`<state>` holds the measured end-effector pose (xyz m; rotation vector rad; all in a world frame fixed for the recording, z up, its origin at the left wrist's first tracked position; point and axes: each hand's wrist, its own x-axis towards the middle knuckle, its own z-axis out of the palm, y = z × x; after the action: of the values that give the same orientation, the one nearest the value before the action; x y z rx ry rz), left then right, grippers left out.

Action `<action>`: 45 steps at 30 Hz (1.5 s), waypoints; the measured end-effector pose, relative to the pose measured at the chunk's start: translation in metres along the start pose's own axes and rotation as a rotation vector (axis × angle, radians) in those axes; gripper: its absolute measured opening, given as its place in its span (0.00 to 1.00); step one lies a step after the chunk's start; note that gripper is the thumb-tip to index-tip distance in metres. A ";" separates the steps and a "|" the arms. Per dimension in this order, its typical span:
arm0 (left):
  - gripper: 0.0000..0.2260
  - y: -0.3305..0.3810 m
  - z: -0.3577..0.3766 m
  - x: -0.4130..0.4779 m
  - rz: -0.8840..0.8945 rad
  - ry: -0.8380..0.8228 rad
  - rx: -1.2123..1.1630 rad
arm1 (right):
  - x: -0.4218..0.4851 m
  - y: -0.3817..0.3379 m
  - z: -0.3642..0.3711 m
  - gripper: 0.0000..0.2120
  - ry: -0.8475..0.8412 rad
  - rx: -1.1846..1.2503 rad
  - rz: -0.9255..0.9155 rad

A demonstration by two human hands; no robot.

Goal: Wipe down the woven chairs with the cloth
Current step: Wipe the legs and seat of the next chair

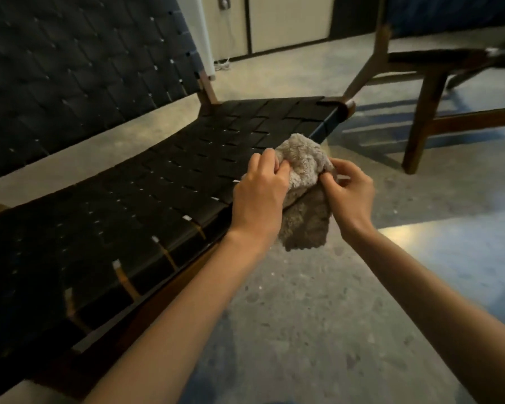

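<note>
A black woven chair (pixel 146 182) with a wooden frame fills the left of the view, its seat sloping toward me and its backrest rising at the upper left. A beige terry cloth (pixel 302 182) is bunched in the air just over the seat's front edge. My left hand (pixel 260 193) grips the cloth's left side with curled fingers. My right hand (pixel 352 193) pinches its right side. The cloth's lower end hangs free below both hands.
A second woven chair (pixel 426 91) with dark wooden legs stands at the upper right. Polished concrete floor (pixel 318 316) lies in front of the seat and between the chairs. A white cable (pixel 222 64) lies by the back wall.
</note>
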<state>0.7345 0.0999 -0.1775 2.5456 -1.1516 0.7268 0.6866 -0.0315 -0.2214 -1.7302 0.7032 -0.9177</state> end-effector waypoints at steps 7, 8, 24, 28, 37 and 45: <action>0.15 0.033 0.038 0.052 0.001 0.053 -0.005 | 0.037 -0.001 -0.017 0.11 0.166 -0.055 0.053; 0.15 0.036 0.041 0.059 0.002 0.052 -0.018 | 0.041 -0.003 -0.018 0.11 0.179 -0.068 0.056; 0.22 0.064 0.085 0.100 -0.018 0.080 0.002 | 0.104 -0.011 -0.017 0.11 0.387 -0.066 -0.138; 0.18 0.075 0.106 0.109 0.024 0.164 0.161 | 0.138 -0.004 -0.022 0.11 0.250 0.045 -0.217; 0.22 0.082 0.140 0.094 0.179 0.253 0.312 | 0.163 0.058 -0.019 0.10 0.073 0.101 -0.238; 0.32 0.074 0.197 0.060 0.016 -0.083 0.016 | 0.155 0.137 -0.017 0.05 0.003 0.052 -0.066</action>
<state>0.7781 -0.0690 -0.3092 2.6054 -1.1987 0.6417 0.7518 -0.2081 -0.3084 -1.7146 0.6220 -0.9754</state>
